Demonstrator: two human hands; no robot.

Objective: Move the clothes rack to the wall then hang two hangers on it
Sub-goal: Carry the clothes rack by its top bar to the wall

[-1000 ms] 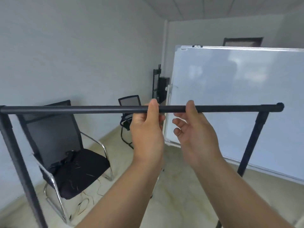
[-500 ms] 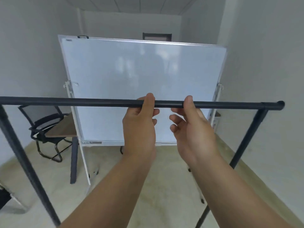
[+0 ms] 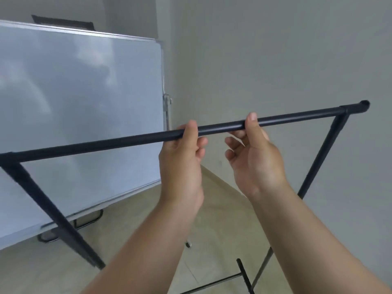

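Observation:
The black metal clothes rack [image 3: 106, 143] spans the view, its top bar sloping up from lower left to upper right. Slanted legs drop from both ends of the bar. My left hand [image 3: 182, 164] grips the bar near its middle, thumb over the top. Just to the right, my right hand [image 3: 254, 158] holds the same bar with its thumb over it and fingers loosely curled beneath. A plain grey wall [image 3: 275, 60] stands right behind the rack's right end. No hangers are in view.
A large whiteboard [image 3: 80, 102] on a wheeled stand fills the left half, close behind the rack's left leg. The beige tiled floor [image 3: 212, 230] runs between whiteboard and wall. The rack's base bars [image 3: 241, 272] show at the bottom right.
The view has swung right: the chairs have left the frame, the whiteboard slid left, and the grey wall now fills the right. The bar now looks tilted. Both hands keep their grip.

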